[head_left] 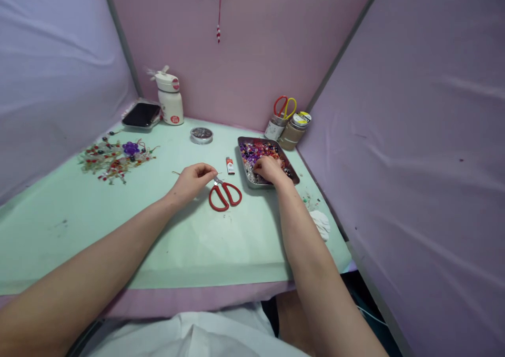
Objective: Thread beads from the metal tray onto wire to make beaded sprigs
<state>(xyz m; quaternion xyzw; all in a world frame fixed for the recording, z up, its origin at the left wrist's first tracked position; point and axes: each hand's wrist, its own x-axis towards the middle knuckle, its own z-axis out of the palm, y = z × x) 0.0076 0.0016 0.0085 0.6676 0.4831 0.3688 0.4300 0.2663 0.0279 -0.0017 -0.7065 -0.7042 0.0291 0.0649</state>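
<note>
My left hand (pixel 197 177) is closed in a pinch on a thin cord (pixel 176 172), whose ends stick out at both sides of the fingers. Just beside those fingertips lie red-handled scissors (pixel 219 195), flat on the table, their blades partly hidden by the hand. My right hand (pixel 269 168) reaches into a metal tray (pixel 258 185) of beads (pixel 252 154), purple, red, clear and dark. Its fingers are bent together down among the clear beads; what they pinch, if anything, is hidden.
A lighter (pixel 230 166) and a round clear case (pixel 201 135) lie between hands and wall. Beaded pieces (pixel 114 159) spread at left, near a phone (pixel 142 115) and white bottle (pixel 171 101). Behind the tray stand a scissors cup (pixel 275 127) and jar (pixel 294 133). White cloth (pixel 321 224) lies right.
</note>
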